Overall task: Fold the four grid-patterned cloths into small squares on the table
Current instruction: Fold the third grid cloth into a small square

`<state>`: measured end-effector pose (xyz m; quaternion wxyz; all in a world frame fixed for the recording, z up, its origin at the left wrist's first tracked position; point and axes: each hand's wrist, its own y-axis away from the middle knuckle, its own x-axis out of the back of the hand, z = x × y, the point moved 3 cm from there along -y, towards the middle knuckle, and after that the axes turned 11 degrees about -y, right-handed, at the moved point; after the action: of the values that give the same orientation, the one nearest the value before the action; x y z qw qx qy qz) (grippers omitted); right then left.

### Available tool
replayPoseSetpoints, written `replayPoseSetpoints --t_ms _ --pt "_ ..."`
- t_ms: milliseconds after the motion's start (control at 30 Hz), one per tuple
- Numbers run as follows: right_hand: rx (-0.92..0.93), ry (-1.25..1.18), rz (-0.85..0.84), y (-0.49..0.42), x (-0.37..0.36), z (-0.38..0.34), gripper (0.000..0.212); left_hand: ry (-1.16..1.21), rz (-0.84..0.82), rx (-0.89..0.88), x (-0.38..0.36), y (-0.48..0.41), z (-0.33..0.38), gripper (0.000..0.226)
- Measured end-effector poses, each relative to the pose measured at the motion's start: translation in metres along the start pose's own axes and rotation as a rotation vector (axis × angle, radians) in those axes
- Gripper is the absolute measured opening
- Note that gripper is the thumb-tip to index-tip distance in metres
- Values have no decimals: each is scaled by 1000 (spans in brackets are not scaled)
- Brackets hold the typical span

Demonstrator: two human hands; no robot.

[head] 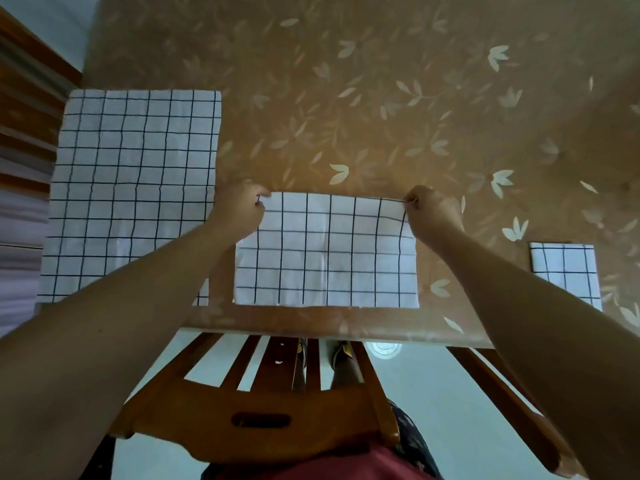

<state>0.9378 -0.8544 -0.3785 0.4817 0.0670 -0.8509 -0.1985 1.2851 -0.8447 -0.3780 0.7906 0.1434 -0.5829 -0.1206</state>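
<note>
1. Left of the left hand, a flat cloth [135,188] lies spread wide on the worktop [346,98], not yet folded. The left forearm crosses its near corner. I cannot tell whether it is one cloth or several stacked.
2. The left hand [239,209] has its fingers curled in tight and pinches the far left corner of the middle cloth [325,258].
3. Between the hands, the middle cloth lies as a half-folded rectangle. Its far edge is pulled straight from one hand to the other, and its near edge sits just inside the worktop's front edge.
   - It looks thin, light and limp, so it would likely sag and wrinkle if lifted by a single point.
   - The corners are the sensible places to hold, both at once, with the layers pinched together so they do not slide apart.
   - Faint crease lines suggest it takes a fold easily.
4. The right hand [429,216] is closed the same way, with fingertips nipping the far right corner of that cloth.
5. Right of the right hand, a folded cloth [564,268] sits as a small square, partly hidden by the right forearm. It looks finished.
</note>
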Motion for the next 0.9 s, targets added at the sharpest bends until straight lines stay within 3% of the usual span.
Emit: replayPoseSetpoints --t_ms 167,333,467,633,733,900 --pt "172 177 70 -2 -6 -21 47 -407 65 -102 -17 -5 1 55" --pt "338 367 -265 1 -57 -22 80 -505 -184 -228 -62 10 18 86" --pt "320 489 -386 1 -83 -10 107 -536 -237 -259 -86 18 15 113" --pt "323 491 -379 -3 -76 -8 109 -487 -183 -235 -84 26 13 115" --pt "307 460 -315 -8 -63 -6 102 -403 -166 -95 -78 36 3 111" --pt "248 559 -367 -16 -59 0 105 -331 -247 17 -85 50 -9 113"
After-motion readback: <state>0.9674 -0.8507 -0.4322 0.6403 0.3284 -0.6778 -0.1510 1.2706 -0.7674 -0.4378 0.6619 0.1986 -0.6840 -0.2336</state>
